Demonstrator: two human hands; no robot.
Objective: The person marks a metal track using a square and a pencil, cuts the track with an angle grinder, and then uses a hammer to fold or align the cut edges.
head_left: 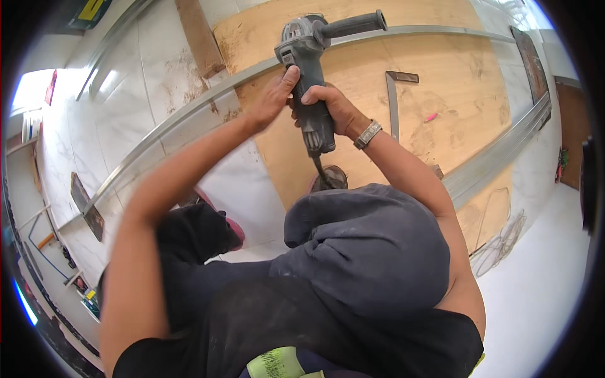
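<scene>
The grinder (307,66) has a dull grey metal head and a long dark plastic body, scuffed and dusty, with a ribbed stick handle (356,25) poking out to the right. It is held up in front of the person, above a plywood board (454,104). The left hand (276,97) and right hand (337,108) clasp its body from opposite sides, fingers curled round it and both thumbs in sight (most fingertips are hidden behind the casing). A metal-banded watch (367,134) circles the right wrist.

The board is pale yellow, smudged with dark marks, and lies on a floor (120,69) of glossy white tiles with grey veining and patches of brown dust. A long, thin metal strip (157,130) crosses tiles and board, its left end over a dark block (87,205). Wider shiny metal lengths (501,151) lie to the right.

On the board are an L-shaped square (392,104) and a small pink marker (431,117). Loose wire (502,244) coils near the board's lower right edge. The person's grey-clad knee (372,246) blocks part of the view; a cord (319,166) drops from the grinder past a brown shoe (337,177).
</scene>
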